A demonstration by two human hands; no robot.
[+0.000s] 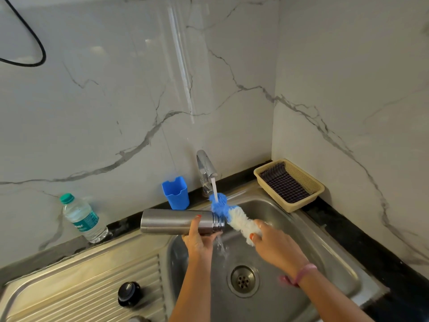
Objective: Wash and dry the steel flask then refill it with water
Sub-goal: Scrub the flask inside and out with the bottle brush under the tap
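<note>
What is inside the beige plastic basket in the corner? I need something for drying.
The beige plastic basket holds a dark checked cloth that covers its floor. Anything lying beneath the cloth cannot be seen.

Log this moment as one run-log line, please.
step: wash | left hand: grips steel flask sideways over sink | right hand: holds bottle brush under running tap | cap: on drainboard
</note>
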